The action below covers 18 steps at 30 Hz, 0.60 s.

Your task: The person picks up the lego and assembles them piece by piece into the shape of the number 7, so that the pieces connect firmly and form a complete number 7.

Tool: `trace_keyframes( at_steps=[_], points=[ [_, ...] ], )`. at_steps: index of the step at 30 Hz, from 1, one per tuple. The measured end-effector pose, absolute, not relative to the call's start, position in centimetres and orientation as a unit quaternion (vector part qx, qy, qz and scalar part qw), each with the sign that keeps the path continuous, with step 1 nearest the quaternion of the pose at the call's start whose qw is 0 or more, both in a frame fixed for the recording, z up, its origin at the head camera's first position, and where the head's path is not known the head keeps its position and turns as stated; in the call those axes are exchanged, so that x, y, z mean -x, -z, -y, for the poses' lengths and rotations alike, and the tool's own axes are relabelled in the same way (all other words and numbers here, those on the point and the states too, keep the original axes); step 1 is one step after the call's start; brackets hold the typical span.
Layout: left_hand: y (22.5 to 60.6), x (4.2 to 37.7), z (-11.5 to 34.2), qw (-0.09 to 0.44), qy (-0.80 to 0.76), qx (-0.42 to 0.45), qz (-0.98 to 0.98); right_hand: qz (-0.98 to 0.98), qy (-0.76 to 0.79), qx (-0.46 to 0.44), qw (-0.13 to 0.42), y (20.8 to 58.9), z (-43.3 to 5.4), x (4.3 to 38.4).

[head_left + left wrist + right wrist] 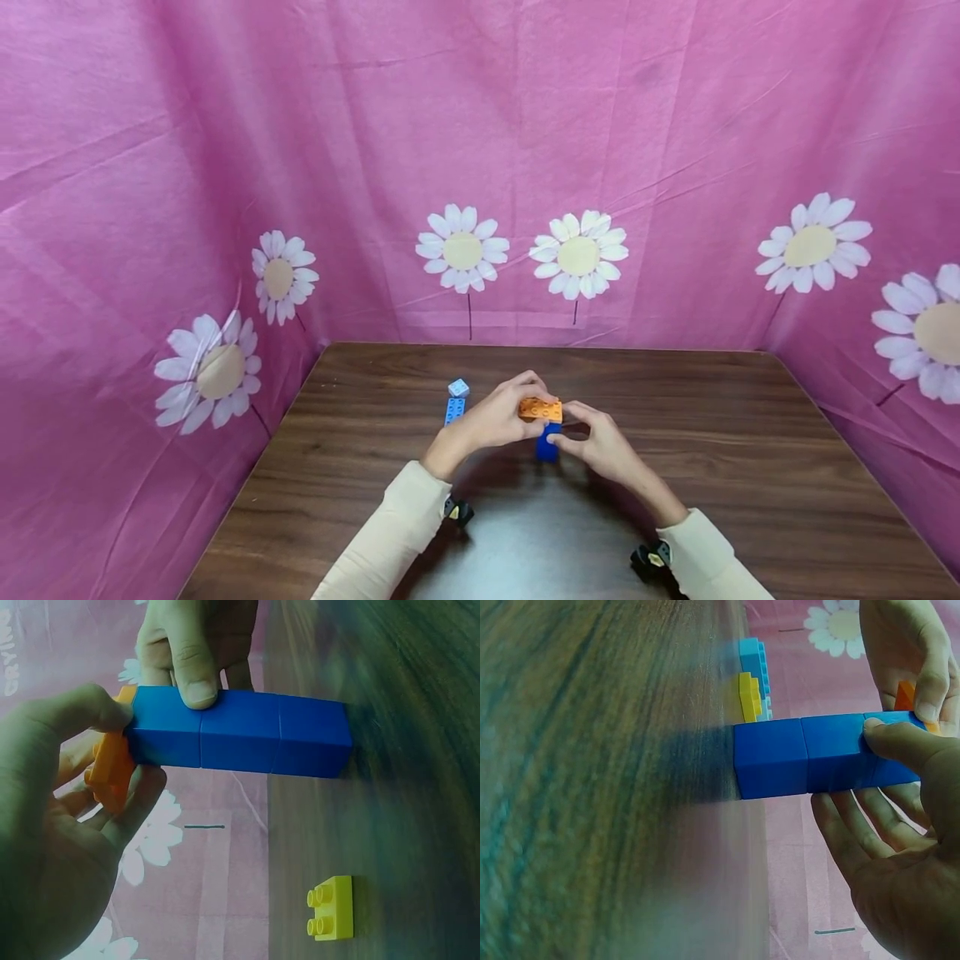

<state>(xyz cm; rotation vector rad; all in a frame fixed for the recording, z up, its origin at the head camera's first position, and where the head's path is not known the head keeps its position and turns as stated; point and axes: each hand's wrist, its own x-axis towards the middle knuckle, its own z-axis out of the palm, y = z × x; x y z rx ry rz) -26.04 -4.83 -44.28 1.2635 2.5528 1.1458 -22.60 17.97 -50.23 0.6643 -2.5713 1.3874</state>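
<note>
Tabletop (712, 417), right hand (606, 448) holding blue tower (772, 760), wrist views adding yellow brick (339, 909)

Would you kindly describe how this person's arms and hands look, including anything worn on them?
A long, cream-coloured fabric left sleeve and matching right sleeve end at the wrists. Beside the left cuff is a small black device with a yellowish marking; a similar black device sits beside the right cuff. The left hand and right hand are ungloved.
</note>
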Motion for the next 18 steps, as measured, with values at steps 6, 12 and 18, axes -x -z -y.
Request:
trace_keyframes(
  at_steps=[6,12,18],
  points=[
    [44.65,25.98,4.8,0.034,-0.37,-0.402,-0.837,0.861,-0.445,-0.229,0.085,50.42,-17.92,22.53],
    [44.88,25.97,4.82,0.026,-0.367,-0.399,-0.84,0.866,-0.443,-0.222,0.07,50.21,-17.88,22.53],
    [44.99,25.8,4.72,0.022,-0.368,-0.393,-0.842,0.872,-0.423,-0.229,0.083,49.94,-17.95,22.38]
  ],
)
